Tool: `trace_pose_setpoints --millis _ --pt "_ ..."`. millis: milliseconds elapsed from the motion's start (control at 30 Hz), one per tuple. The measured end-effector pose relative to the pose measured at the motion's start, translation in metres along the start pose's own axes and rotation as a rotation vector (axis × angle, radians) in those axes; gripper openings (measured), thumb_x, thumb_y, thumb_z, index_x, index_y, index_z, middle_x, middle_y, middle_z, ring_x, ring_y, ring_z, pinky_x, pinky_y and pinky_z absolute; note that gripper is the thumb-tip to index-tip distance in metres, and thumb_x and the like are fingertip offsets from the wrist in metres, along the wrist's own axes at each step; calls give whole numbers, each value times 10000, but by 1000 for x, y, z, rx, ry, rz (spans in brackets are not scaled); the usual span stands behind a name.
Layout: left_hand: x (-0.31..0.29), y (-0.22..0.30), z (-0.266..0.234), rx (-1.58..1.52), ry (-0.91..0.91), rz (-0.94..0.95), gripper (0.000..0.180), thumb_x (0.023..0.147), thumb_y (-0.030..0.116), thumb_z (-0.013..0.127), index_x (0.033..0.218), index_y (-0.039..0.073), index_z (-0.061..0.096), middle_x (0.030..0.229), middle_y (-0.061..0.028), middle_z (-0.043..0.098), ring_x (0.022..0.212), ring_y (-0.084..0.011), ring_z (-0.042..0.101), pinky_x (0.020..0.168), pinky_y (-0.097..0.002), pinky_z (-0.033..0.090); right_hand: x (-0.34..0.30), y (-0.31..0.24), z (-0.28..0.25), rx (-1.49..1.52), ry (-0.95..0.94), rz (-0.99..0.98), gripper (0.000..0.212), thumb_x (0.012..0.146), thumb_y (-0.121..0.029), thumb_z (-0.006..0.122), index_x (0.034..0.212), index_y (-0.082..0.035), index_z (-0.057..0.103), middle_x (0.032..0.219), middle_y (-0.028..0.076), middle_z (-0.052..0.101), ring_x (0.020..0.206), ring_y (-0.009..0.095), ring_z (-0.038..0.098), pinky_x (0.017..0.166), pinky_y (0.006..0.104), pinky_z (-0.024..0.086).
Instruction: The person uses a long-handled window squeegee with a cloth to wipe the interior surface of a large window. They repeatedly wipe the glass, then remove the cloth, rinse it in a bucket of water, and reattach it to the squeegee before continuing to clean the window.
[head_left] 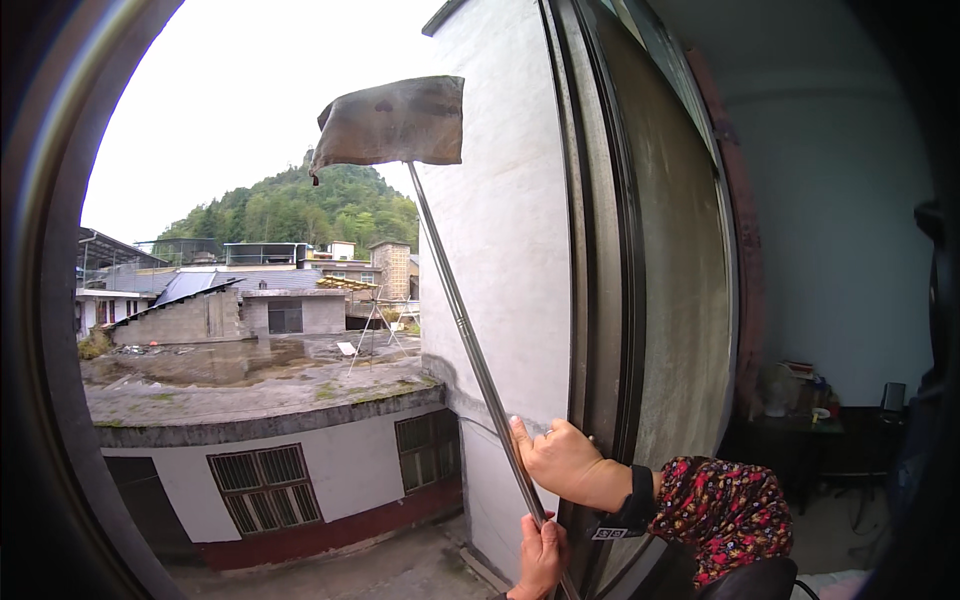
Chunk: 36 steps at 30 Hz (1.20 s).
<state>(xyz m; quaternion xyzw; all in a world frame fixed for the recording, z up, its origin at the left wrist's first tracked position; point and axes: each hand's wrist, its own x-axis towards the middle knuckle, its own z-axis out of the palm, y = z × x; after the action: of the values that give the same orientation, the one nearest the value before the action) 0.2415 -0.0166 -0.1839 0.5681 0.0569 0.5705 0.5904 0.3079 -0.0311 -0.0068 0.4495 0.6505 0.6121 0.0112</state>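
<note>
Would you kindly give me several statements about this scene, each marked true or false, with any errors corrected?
1. The left hand holds the pole, lower down than the right hand. True.
2. The brownish cloth is at the pole's lower end. False: it is at the upper end.
3. A black band circles the right wrist. True.
4. The right sleeve is plain white. False: it is patterned.
5. A green hill rises in the background. True.

The mop [462, 322] has silvery straight pole [487, 385], slanting up to the left, and flat, brownish cloth head [395, 122] on top.
</note>
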Motion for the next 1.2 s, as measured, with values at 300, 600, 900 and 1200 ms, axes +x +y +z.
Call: trace_pose_setpoints --millis 300,600,900,1200 --pt "32 -26 1 -109 -98 -37 263 1006 296 418 1079 44 398 669 -6 477 464 -70 429 421 -228 358 -17 28 37 61 5 45 387 794 -103 519 1148 31 604 537 1 570 482 134 565 604 253 432" --pt "55 17 -29 -106 -144 -114 207 1015 295 388 1099 107 372 688 3 409 428 -54 327 365 -212 272 -69 61 97 -106 -250 223 360 825 -110 507 1166 -66 614 637 31 642 607 180 631 722 310 457" --pt "125 46 -30 -148 -197 -80 188 1013 325 401 1039 141 368 657 29 388 420 -41 325 356 -201 248 -96 70 144 20 -203 489 242 781 -94 587 1011 -77 659 776 86 671 794 231 637 850 342 432" --pt "279 52 -15 -98 -190 46 155 1013 290 393 1024 137 378 647 23 385 421 -45 295 353 -207 234 -139 -159 117 1547 178 767 519 959 -308 532 1386 -48 394 996 104 607 866 172 599 758 319 496"
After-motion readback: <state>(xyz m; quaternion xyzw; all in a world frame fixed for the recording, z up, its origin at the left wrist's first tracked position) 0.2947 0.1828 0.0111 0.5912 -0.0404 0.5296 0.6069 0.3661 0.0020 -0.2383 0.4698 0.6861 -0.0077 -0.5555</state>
